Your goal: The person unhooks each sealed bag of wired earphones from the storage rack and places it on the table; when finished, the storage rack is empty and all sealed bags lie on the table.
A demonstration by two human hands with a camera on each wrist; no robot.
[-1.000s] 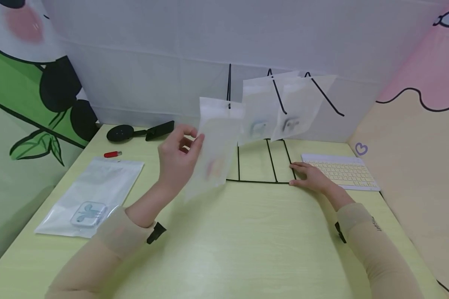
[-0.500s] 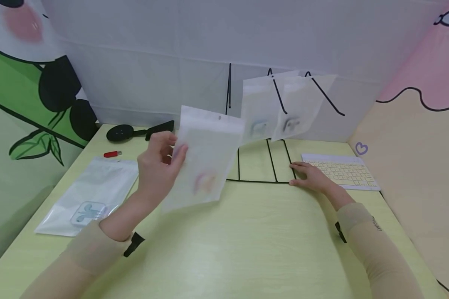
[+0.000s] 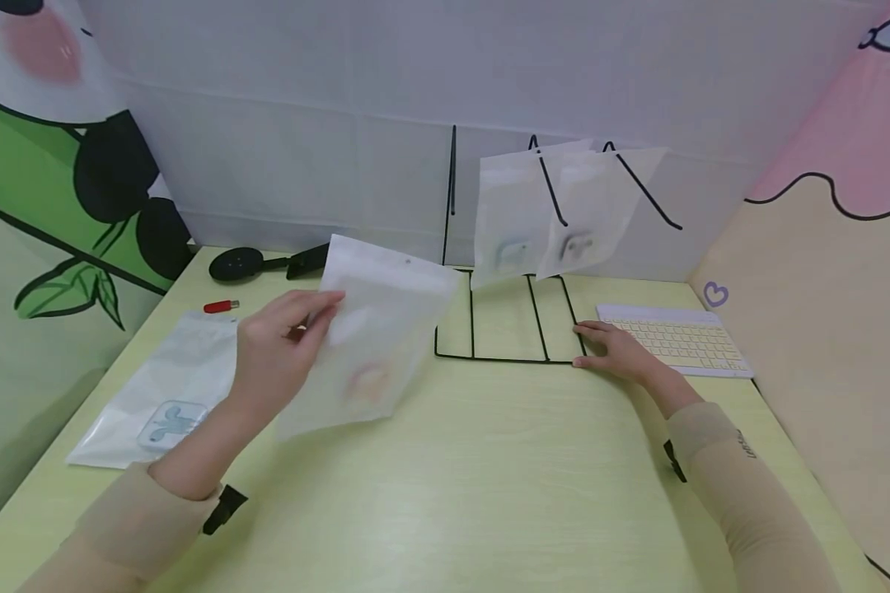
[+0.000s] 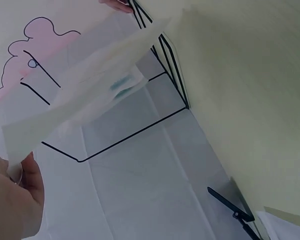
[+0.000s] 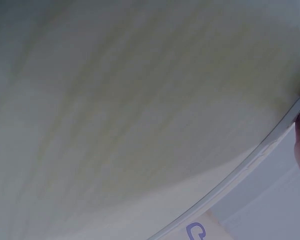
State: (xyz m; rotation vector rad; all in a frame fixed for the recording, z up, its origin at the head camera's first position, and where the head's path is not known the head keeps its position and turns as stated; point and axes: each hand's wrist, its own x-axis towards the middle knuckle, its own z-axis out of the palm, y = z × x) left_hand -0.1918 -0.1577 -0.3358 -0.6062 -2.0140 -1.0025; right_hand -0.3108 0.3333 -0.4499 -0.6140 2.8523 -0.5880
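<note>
My left hand (image 3: 270, 354) pinches the left edge of a translucent white zip bag (image 3: 386, 321). A small orange-pink item shows faintly through it, and a hang hole sits near its top. In the left wrist view the bag stretches away from my fingertips. My right hand (image 3: 619, 352) rests at the right end of the base of a black wire display rack (image 3: 508, 359), fingers fairly straight and thumb at the front corner. Two similar bags, one on the middle hook (image 3: 508, 198) and one on the right hook (image 3: 601, 198), contain earphone-like items. The left hook carries nothing.
Flat on the table's left lies another white bag (image 3: 185, 354) with earphones in a clear case. Behind it are a red USB stick (image 3: 221, 306) and a black folding brush (image 3: 237, 265). A white keyboard (image 3: 675, 342) is right of the rack, before a cloth backdrop (image 3: 289, 165).
My left hand has drawn the bag off the rack's left hook and carried it left, down and nearer. The right hand has stayed on the rack's base.
</note>
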